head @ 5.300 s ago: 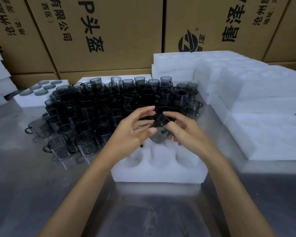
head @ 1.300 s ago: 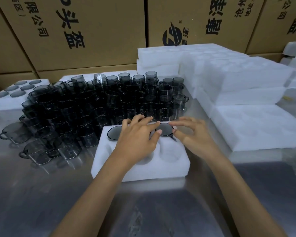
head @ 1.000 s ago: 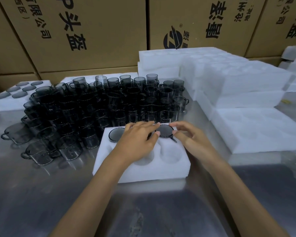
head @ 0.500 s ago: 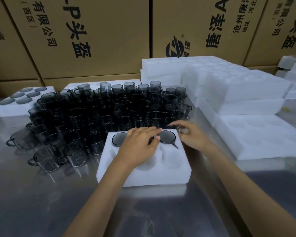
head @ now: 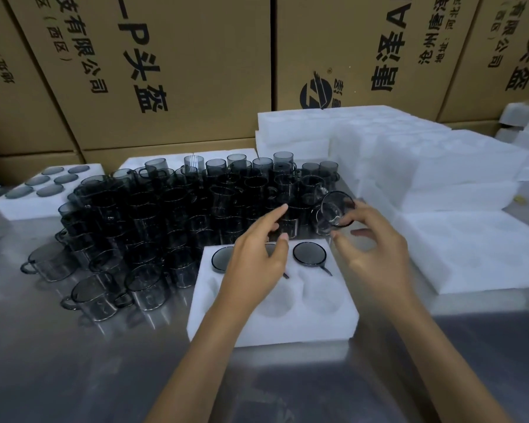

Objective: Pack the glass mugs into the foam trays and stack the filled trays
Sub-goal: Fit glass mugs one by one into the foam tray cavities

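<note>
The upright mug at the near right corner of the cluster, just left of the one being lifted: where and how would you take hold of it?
Judging from this frame, grip the upright mug by its open rim, thumb and fingers across the wall, coming from above and the near side. Other mugs crowd its left and far sides, and the foam tray sits just in front. Its handle isn't clearly visible.
</note>
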Motion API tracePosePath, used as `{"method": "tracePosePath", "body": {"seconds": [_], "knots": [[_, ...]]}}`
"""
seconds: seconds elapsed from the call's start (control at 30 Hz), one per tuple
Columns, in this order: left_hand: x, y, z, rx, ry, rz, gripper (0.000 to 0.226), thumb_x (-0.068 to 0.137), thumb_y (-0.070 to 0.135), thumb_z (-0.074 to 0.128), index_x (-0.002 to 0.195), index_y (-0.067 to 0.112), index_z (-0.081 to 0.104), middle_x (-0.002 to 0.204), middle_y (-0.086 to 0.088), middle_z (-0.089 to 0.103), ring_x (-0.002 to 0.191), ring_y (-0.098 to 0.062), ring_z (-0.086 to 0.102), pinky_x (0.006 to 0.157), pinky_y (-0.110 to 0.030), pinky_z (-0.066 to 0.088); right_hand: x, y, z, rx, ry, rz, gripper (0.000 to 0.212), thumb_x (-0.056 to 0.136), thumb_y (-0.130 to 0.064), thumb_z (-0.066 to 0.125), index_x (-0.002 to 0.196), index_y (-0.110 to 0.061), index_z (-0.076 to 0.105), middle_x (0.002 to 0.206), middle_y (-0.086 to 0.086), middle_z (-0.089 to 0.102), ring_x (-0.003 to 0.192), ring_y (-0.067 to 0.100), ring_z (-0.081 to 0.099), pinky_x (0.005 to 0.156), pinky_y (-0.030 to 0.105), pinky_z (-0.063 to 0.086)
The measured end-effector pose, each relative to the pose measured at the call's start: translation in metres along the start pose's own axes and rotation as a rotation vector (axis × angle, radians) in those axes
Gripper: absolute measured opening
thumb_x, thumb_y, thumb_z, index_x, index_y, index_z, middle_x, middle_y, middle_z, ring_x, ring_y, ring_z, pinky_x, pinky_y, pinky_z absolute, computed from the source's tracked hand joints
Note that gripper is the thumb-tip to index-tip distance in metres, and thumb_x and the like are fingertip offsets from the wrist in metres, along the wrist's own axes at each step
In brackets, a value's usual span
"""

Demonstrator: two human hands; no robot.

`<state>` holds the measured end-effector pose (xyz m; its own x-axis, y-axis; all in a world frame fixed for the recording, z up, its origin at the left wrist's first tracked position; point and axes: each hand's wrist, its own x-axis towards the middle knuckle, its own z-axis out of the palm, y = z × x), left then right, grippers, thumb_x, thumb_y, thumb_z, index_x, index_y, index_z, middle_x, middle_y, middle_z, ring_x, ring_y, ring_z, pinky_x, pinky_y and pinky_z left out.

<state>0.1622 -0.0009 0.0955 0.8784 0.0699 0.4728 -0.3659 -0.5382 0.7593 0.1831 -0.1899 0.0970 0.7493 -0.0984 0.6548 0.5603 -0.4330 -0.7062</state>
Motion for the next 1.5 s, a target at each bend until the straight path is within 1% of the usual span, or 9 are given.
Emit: {"method": "tracePosePath", "body": {"seconds": [0.13,0.3,0.5,0.6,0.7,0.9,1.03,1.27,1.5], "knots": [[-0.005,0.007,0.001,-0.002,-0.042,0.119,0.072,0.09,0.026,0.066,0.147,0.051,0.029,0.144,0.032,0.04,0.125,0.008,0.046,0.094,-0.013,0.044,-0.005,-0.009,0.004,-0.007,-0.129,-0.191,0.02,0.082,-0.003,0.073,0.094,-0.017,0.065,0.131,-0.009,0.061,0.125,0.002,0.054,0.099,0.019,0.043],[-0.005,0.011,-0.005,-0.006,-0.014,0.15,0.099,0.084,0.016,0.075,0.151,0.053,0.011,0.151,0.029,0.032,0.129,0.005,0.045,0.097,-0.014,0.042,-0.005,-0.011,0.005,0.014,-0.184,-0.234,0.019,0.081,-0.01,0.07,0.095,-0.02,0.063,0.133,-0.009,0.06,0.125,-0.007,0.05,0.098,0.014,0.04],[-0.004,0.013,-0.018,0.025,-0.015,0.146,0.061,0.076,0.006,0.081,0.127,0.03,0.059,0.124,0.02,0.057,0.113,-0.006,0.057,0.088,-0.02,0.049,-0.007,-0.013,0.006,0.103,-0.335,-0.193,0.037,0.08,-0.015,0.067,0.113,-0.028,0.057,0.129,-0.015,0.059,0.124,0.006,0.055,0.1,0.033,0.047],[-0.003,0.018,-0.028,-0.029,-0.103,0.02,0.057,0.072,0.009,0.086,0.12,0.03,0.063,0.114,0.014,0.064,0.101,-0.007,0.063,0.087,-0.026,0.051,-0.008,-0.017,0.004,0.099,-0.422,-0.146,0.064,0.078,-0.02,0.07,0.134,-0.038,0.046,0.125,-0.017,0.056,0.119,0.007,0.055,0.098,0.025,0.046],[-0.001,0.021,-0.051,-0.119,-0.302,-0.164,0.063,0.072,0.007,0.086,0.123,0.034,0.063,0.115,0.002,0.069,0.099,-0.026,0.067,0.091,-0.046,0.054,-0.013,-0.022,0.005,0.085,-0.48,-0.076,0.072,0.076,-0.033,0.076,0.139,-0.045,0.042,0.12,-0.015,0.054,0.106,0.006,0.057,0.087,0.013,0.045],[-0.014,0.004,-0.109,-0.375,-0.575,-0.248,0.061,0.079,0.009,0.078,0.133,0.031,0.059,0.133,0.0,0.063,0.119,-0.025,0.063,0.101,-0.031,0.05,-0.039,-0.048,0.027,0.134,-0.527,-0.095,0.06,0.07,-0.06,0.071,0.126,-0.041,0.057,0.103,-0.017,0.055,0.088,0.011,0.059,0.077,0.023,0.052],[-0.019,-0.006,-0.119,-0.471,-0.517,-0.267,0.055,0.082,0.018,0.074,0.135,0.024,0.058,0.138,-0.001,0.06,0.125,-0.025,0.059,0.102,-0.037,0.05,-0.046,-0.06,0.044,0.112,-0.542,-0.02,0.05,0.068,-0.058,0.078,0.108,-0.045,0.051,0.101,-0.018,0.057,0.087,0.007,0.058,0.073,0.023,0.052],[-0.027,-0.016,-0.14,-0.33,-0.362,-0.332,0.036,0.081,0.035,0.078,0.116,0.028,0.07,0.117,-0.004,0.072,0.11,-0.023,0.067,0.082,-0.028,0.057,-0.049,-0.077,0.063,0.072,-0.698,-0.115,0.053,0.069,-0.057,0.073,0.115,-0.042,0.053,0.105,-0.021,0.052,0.091,0.002,0.055,0.073,0.017,0.047],[-0.03,-0.019,-0.139,-0.146,-0.321,-0.323,0.028,0.071,0.041,0.077,0.095,0.026,0.079,0.102,0.003,0.076,0.102,-0.01,0.069,0.097,-0.032,0.051,-0.051,-0.077,0.064,-0.006,-0.755,-0.141,0.048,0.074,-0.042,0.077,0.115,-0.036,0.055,0.099,-0.026,0.049,0.094,-0.006,0.048,0.075,0.009,0.037]]}}
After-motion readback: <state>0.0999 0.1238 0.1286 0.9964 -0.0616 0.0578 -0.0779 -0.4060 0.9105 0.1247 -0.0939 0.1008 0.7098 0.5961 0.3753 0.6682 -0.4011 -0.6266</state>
